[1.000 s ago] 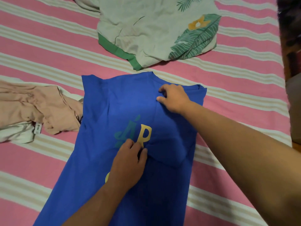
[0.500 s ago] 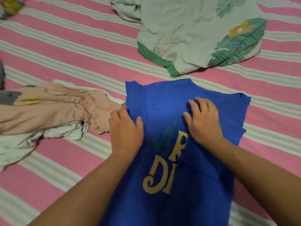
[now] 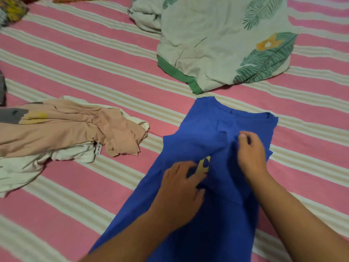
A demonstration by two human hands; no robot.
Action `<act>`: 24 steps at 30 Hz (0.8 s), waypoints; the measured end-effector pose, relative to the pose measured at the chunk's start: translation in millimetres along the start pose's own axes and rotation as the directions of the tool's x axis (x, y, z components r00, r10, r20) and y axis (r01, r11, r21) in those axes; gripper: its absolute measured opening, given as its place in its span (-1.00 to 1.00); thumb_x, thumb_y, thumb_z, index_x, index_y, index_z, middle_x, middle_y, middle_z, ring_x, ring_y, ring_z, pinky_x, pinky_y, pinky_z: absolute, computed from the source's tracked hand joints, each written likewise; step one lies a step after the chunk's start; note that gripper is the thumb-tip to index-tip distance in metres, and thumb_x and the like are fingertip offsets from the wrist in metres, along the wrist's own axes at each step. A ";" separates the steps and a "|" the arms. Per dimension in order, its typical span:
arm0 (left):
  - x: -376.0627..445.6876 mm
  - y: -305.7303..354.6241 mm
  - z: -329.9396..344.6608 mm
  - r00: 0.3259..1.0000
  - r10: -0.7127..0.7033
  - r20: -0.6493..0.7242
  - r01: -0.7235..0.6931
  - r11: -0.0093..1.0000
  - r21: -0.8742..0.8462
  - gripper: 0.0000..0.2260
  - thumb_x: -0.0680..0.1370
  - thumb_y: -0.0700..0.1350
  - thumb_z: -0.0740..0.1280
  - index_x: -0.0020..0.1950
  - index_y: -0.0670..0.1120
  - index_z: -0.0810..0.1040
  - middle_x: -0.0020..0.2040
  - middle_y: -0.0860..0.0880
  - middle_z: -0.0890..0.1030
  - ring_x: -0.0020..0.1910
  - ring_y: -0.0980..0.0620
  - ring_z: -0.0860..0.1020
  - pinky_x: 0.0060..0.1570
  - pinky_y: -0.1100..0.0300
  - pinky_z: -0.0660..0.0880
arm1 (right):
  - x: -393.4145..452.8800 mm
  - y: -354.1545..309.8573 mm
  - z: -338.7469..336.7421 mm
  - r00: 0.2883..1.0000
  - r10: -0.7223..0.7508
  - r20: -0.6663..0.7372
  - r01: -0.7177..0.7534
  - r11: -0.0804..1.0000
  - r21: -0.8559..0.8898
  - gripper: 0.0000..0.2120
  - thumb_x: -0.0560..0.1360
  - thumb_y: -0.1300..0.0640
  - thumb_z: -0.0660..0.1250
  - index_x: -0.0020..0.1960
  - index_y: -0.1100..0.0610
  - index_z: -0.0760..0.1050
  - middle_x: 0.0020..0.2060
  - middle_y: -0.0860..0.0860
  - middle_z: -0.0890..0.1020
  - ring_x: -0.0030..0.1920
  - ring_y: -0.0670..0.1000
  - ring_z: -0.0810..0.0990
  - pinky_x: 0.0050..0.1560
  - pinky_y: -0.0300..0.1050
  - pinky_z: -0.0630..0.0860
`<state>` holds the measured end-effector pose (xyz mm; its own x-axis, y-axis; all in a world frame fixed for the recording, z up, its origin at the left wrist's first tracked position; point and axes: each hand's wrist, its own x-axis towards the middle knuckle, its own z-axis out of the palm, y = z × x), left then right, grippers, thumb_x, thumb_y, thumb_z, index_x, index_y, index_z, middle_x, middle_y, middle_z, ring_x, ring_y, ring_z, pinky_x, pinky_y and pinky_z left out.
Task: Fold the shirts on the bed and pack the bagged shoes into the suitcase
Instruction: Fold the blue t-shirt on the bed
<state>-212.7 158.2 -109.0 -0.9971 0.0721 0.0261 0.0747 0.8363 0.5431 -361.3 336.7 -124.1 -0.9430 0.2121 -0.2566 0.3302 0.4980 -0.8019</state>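
Observation:
A blue shirt (image 3: 200,220) with yellow lettering lies flat on the pink striped bed (image 3: 94,59), collar away from me. Its left side is folded in over the print, so only a bit of yellow shows. My left hand (image 3: 181,188) rests on that folded flap with fingers spread. To the right, my right hand (image 3: 252,154) presses on the shirt's chest, its fingers lying on the cloth where the fabric creases. The hand is slightly blurred. No suitcase or bagged shoes are in view.
A crumpled peach shirt (image 3: 71,129) lies on a white garment (image 3: 22,169) at the left. A pale leaf-print shirt with green trim (image 3: 217,44) is bunched beyond the blue one. Patterned cloth (image 3: 11,10) sits at the far left corner.
The view has shifted left. My left hand has carried the shirt's left side inward over the lettering, hiding most of it. My right hand stayed on the chest area.

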 end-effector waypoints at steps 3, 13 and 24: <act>-37.1 -30.7 -3.9 0.983 -0.132 -0.124 0.136 0.990 0.024 -0.76 0.45 -0.16 0.41 0.10 -0.01 0.63 0.17 -0.02 0.51 0.10 -0.09 0.52 0.00 -0.02 0.54 | -28.1 16.7 -11.5 0.998 0.059 -0.016 -0.060 0.995 -0.078 -0.90 0.61 0.07 0.23 -0.02 0.01 0.51 0.03 0.02 0.63 0.09 0.10 0.59 0.15 0.02 0.48; -75.0 -74.2 -20.8 0.919 -0.391 -0.058 0.395 0.913 0.107 -0.58 0.38 -0.08 0.56 0.16 -0.02 0.49 0.08 0.01 0.45 0.00 -0.05 0.44 -0.03 -0.02 0.52 | -9.9 -50.7 71.2 0.708 -0.434 0.557 0.701 0.525 -0.483 -0.51 0.50 -0.02 0.29 0.40 0.08 0.44 0.19 0.00 0.56 0.27 0.10 0.44 0.49 0.11 0.15; -258.5 -113.7 -37.1 0.795 -0.607 -0.001 0.591 0.775 0.224 -0.55 0.43 0.10 0.19 0.17 -0.15 0.54 0.05 -0.16 0.53 -0.05 -0.27 0.55 -0.14 -0.16 0.58 | -70.3 2.8 -14.1 0.692 -0.376 0.616 0.717 0.455 -0.528 -0.69 0.18 0.37 0.45 -0.28 -0.02 0.57 -0.02 0.03 0.59 -0.03 0.22 0.49 0.01 -0.01 0.33</act>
<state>35.9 24.3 -146.3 -0.8379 -0.4504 -0.3083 -0.5280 0.8121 0.2484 -293.6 335.0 -100.6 -0.8027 -0.5587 -0.2088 -0.5039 0.8225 -0.2638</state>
